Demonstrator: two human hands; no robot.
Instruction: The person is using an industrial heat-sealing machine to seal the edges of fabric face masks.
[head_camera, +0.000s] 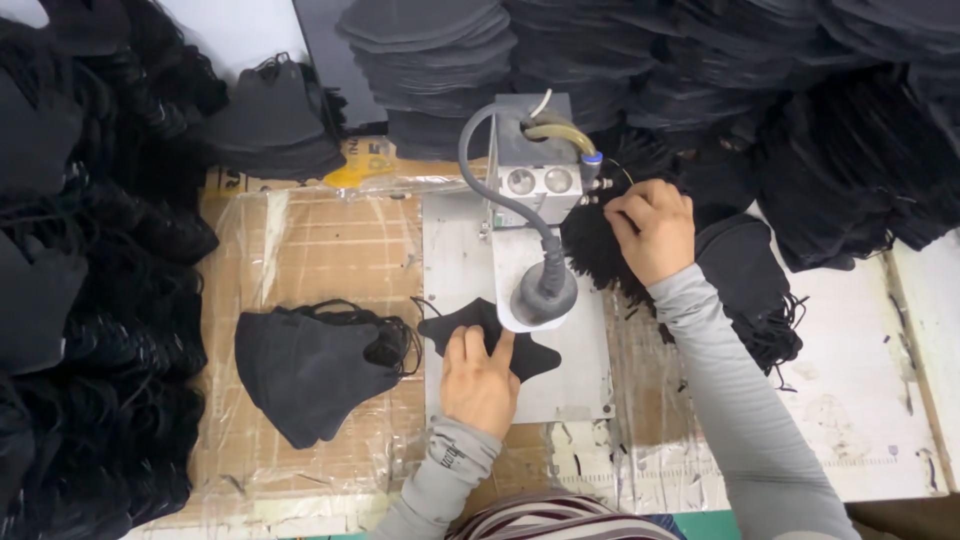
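A black mask (487, 340) is pressed flat on the metal plate (455, 270), just under the round press head (543, 290), by the spread fingers of the left hand (480, 382). Its long side runs left to right. Behind the press head, black ear loops (600, 250) are pinched by the right hand (652, 230).

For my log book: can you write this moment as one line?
left hand: presses flat black fabric mask on grey metal plate | right hand: in black ear-loop cords
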